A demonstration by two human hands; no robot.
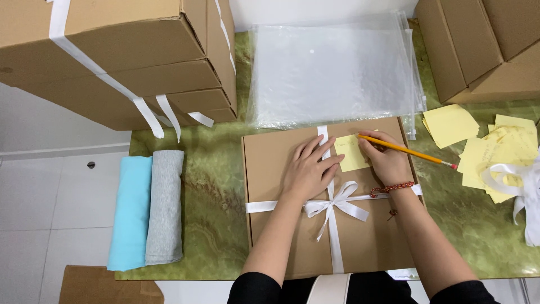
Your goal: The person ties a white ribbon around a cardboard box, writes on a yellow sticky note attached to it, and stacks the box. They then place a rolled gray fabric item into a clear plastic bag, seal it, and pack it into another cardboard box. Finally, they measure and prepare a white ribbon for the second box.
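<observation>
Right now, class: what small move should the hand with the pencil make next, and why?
Probably draw the pencil along the yellow note. The right hand grips it over the note, and the left hand lies flat on the ribboned box, touching the note's edge.

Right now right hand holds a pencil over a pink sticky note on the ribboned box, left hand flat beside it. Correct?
Not quite: the sticky note is yellow, not pink. The head view shows the right hand holding the pencil over it on the ribboned box, left hand flat beside it.
</observation>
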